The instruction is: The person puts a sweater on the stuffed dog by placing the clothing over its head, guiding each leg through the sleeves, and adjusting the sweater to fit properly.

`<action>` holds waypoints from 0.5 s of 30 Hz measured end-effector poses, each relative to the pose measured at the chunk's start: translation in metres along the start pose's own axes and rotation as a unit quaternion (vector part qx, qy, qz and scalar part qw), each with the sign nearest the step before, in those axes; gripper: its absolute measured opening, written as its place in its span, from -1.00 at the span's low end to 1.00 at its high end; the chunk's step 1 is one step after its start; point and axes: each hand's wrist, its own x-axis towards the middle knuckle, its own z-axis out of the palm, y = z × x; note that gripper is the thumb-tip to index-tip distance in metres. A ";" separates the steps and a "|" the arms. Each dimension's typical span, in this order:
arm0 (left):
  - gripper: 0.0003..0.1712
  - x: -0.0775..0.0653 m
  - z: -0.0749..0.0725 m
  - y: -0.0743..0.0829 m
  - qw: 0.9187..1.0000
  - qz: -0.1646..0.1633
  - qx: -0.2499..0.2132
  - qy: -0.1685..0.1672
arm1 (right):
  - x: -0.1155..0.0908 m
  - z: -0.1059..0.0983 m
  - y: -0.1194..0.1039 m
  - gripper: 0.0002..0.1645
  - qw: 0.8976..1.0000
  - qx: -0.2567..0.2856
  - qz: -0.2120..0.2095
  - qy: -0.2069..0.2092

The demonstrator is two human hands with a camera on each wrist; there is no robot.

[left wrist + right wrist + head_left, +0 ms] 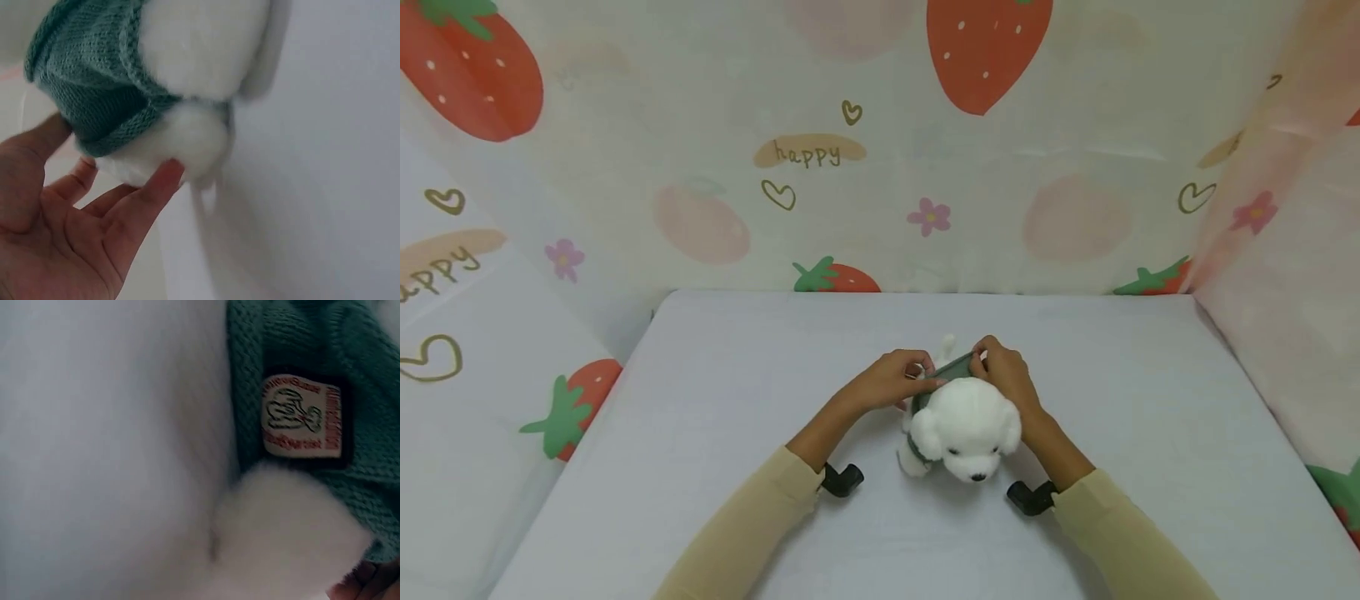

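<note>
While the white plush dog (973, 421) faces me on the bench (1135, 375), short of the far edge, my left hand (891, 379) and right hand (1009, 375) each pinch its green knitted sweater (953, 369), stretched straight between them.

My plush dog (973, 425) is white and fluffy, upright on the surface (737, 375) with its face toward me, its muzzle dipped, ears drooping, eyes dark and nose black. I have its green knit garment (952, 368) around its body, one strip running by a front leg. The back edge is drawn taut behind the head between my left hand (893, 380) and right hand (1009, 377). A pale, dark-bordered patch (304, 419) with red lettering sits on the knit.
</note>
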 end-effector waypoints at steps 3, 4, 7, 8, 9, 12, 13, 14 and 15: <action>-0.78 0.002 0.003 -0.003 1.000 0.008 0.007 0.024 | -0.002 0.002 0.002 -0.74 1.000 -0.013 0.011 0.010; -0.79 0.002 0.004 -0.004 0.999 0.007 0.008 0.033 | -0.002 0.003 0.002 -0.74 1.000 -0.021 0.013 0.009; -0.83 0.003 0.005 -0.007 0.998 0.010 0.017 0.056 | -0.003 0.005 0.000 -0.75 0.999 -0.048 0.020 0.001; -0.84 0.003 0.005 -0.007 0.998 0.012 0.024 0.061 | -0.003 0.005 -0.001 -0.77 0.998 -0.057 0.020 -0.002; -0.84 0.003 0.005 -0.007 0.997 0.017 0.032 0.064 | -0.003 0.005 -0.002 -0.78 0.997 -0.068 0.021 -0.002; -0.85 0.004 0.006 -0.007 0.996 0.027 0.058 0.070 | -0.003 0.006 -0.006 -0.79 0.995 -0.092 0.028 -0.002; -0.85 0.004 0.006 -0.008 0.995 0.028 0.064 0.073 | -0.003 0.006 -0.007 -0.78 0.994 -0.104 0.030 -0.002; -0.85 0.004 0.006 -0.009 0.994 0.028 0.069 0.075 | -0.003 0.007 -0.007 -0.78 0.992 -0.121 0.032 -0.006; -0.85 0.004 0.006 -0.009 0.994 0.026 0.073 0.078 | -0.003 0.008 -0.007 -0.77 0.990 -0.137 0.038 -0.010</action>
